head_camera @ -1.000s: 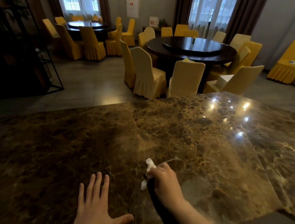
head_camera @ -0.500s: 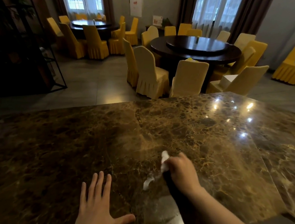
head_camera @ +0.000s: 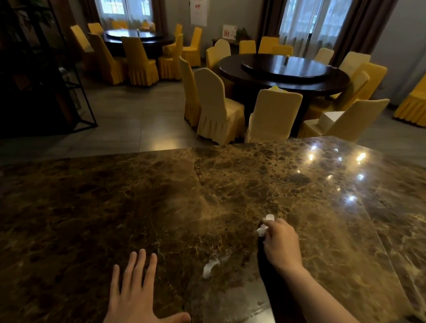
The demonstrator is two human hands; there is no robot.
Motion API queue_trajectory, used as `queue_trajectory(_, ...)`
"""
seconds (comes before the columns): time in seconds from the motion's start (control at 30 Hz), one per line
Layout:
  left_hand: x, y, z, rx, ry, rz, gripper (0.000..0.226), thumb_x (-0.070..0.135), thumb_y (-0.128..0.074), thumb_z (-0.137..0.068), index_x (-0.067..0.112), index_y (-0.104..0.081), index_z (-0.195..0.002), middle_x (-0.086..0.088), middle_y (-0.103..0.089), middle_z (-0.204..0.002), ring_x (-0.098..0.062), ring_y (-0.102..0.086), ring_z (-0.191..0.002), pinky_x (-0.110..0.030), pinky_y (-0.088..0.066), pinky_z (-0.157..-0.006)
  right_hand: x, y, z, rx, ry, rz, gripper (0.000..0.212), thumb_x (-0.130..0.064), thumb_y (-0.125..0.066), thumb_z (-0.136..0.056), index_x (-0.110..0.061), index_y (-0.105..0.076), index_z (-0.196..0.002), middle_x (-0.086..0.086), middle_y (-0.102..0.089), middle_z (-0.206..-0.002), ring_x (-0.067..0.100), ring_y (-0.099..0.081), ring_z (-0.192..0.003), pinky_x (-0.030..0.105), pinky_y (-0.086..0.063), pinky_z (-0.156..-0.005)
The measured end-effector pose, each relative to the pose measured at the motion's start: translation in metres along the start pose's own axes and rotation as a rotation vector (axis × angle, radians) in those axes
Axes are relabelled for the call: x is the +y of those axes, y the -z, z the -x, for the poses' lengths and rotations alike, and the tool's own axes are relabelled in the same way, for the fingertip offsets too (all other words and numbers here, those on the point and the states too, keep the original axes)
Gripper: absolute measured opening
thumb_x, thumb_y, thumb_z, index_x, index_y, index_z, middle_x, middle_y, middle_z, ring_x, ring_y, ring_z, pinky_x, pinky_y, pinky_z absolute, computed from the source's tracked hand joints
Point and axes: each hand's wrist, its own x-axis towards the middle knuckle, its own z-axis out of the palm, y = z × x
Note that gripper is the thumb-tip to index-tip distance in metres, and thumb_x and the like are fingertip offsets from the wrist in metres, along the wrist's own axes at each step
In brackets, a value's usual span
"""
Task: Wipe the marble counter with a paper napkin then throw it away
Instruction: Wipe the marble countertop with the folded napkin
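Brown gold-veined marble counter (head_camera: 133,207), white paper napkin (head_camera: 265,225), yellow chair covers (head_camera: 217,104)

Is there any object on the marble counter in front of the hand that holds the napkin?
Nothing visible. The right hand holds the napkin on the marble counter, and the surface beyond it is bare up to the far edge.

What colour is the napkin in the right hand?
White, seen in the head view: the paper napkin bunched in the right hand.

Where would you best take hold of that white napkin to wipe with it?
Bunch the paper napkin in the fist from above, as the right hand does: it is soft and crumpled, so a wad poking past the fingers presses flat on the marble counter.
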Motion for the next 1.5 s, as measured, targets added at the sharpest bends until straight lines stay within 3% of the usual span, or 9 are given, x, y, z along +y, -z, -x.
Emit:
queue_trajectory(0.1,-0.001,-0.002,0.001,0.029,-0.016,0.017,0.153,0.120,-0.017,-0.042,0.026,0.036,-0.151,0.002,0.043,-0.163,-0.017,0.043,-0.149,-0.056,0.024,-0.126,-0.022,-0.018,0.008,-0.092,0.128,0.007,0.036,0.012,-0.057,-0.080,-0.010,-0.065,-0.108,-0.004,-0.047,-0.093,0.027,-0.058,-0.091,0.030,-0.042,-0.069)
queue_trajectory(0.23,-0.001,-0.004,0.003,0.046,-0.014,0.030,0.152,0.120,-0.018,-0.044,0.027,0.034,-0.152,0.003,0.042,-0.163,-0.016,0.045,-0.148,-0.055,0.022,-0.127,-0.027,-0.018,0.018,-0.216,0.301,-0.036,0.037,0.004,-0.055,-0.091,-0.010,-0.059,-0.125,-0.002,-0.052,-0.101,0.021,-0.054,-0.090,0.020,-0.043,-0.071)
queue_trajectory(0.33,-0.002,-0.006,0.002,0.066,-0.014,0.039,0.151,0.120,-0.018,-0.044,0.028,0.035,-0.151,0.004,0.042,-0.163,-0.015,0.046,-0.147,-0.055,0.023,-0.127,-0.003,-0.002,-0.002,-0.079,0.092,-0.051,0.037,0.002,-0.060,-0.091,-0.006,-0.063,-0.127,0.011,-0.065,-0.113,0.032,-0.061,-0.106,0.037,-0.048,-0.086)
queue_trajectory(0.47,-0.002,-0.008,0.003,0.087,-0.024,0.055,0.151,0.119,-0.021,-0.045,0.027,0.031,-0.154,0.005,0.039,-0.165,-0.015,0.043,-0.149,-0.054,0.023,-0.127,0.010,0.007,-0.016,-0.111,-0.148,-0.056,0.014,-0.007,-0.063,-0.094,-0.009,-0.075,-0.088,0.012,-0.060,-0.102,0.037,-0.062,-0.102,0.031,-0.040,-0.079)
queue_trajectory(0.73,-0.004,-0.009,-0.001,0.083,-0.024,0.048,0.149,0.119,-0.020,-0.045,0.030,0.031,-0.153,0.005,0.040,-0.164,-0.015,0.044,-0.148,-0.055,0.023,-0.127,-0.050,-0.030,0.033,-0.163,0.345,-0.073,0.015,-0.022,-0.062,-0.098,-0.017,-0.073,-0.088,-0.004,-0.047,-0.091,0.017,-0.049,-0.080,0.038,-0.049,-0.072)
queue_trajectory(0.97,-0.004,-0.006,0.003,0.070,-0.038,0.038,0.149,0.119,-0.017,-0.046,0.028,0.033,-0.153,0.003,0.043,-0.161,-0.017,0.044,-0.148,-0.056,0.022,-0.127,-0.048,-0.016,0.033,-0.139,0.289,-0.022,0.014,-0.014,-0.068,-0.093,-0.023,-0.079,-0.090,-0.004,-0.056,-0.088,0.020,-0.054,-0.089,0.030,-0.039,-0.069)
queue_trajectory(1.13,-0.003,-0.006,0.003,0.065,-0.039,0.034,0.151,0.119,-0.016,-0.046,0.026,0.032,-0.155,0.001,0.042,-0.163,-0.019,0.043,-0.149,-0.057,0.020,-0.128,-0.080,-0.028,0.066,-0.191,0.269,-0.231,0.021,-0.007,-0.066,-0.095,-0.019,-0.079,-0.106,-0.005,-0.061,-0.098,0.013,-0.056,-0.092,0.028,-0.050,-0.079)
queue_trajectory(1.37,-0.004,-0.008,0.002,0.048,-0.039,0.030,0.152,0.119,-0.016,-0.045,0.026,0.032,-0.155,0.001,0.042,-0.164,-0.018,0.044,-0.148,-0.057,0.020,-0.128,-0.078,-0.037,0.095,-0.197,0.595,0.048,0.018,-0.029,-0.061,-0.098,-0.023,-0.070,-0.112,-0.005,-0.060,-0.107,0.016,-0.051,-0.097,0.028,-0.049,-0.078)
queue_trajectory(1.5,-0.005,-0.007,0.003,0.040,-0.047,0.034,0.149,0.119,-0.016,-0.046,0.028,0.035,-0.152,0.002,0.044,-0.162,-0.017,0.046,-0.147,-0.057,0.020,-0.128,-0.052,-0.019,0.064,-0.031,0.345,0.119,0.008,-0.022,-0.065,-0.096,-0.020,-0.070,-0.090,-0.004,-0.059,-0.089,0.018,-0.049,-0.086,0.031,-0.043,-0.069)
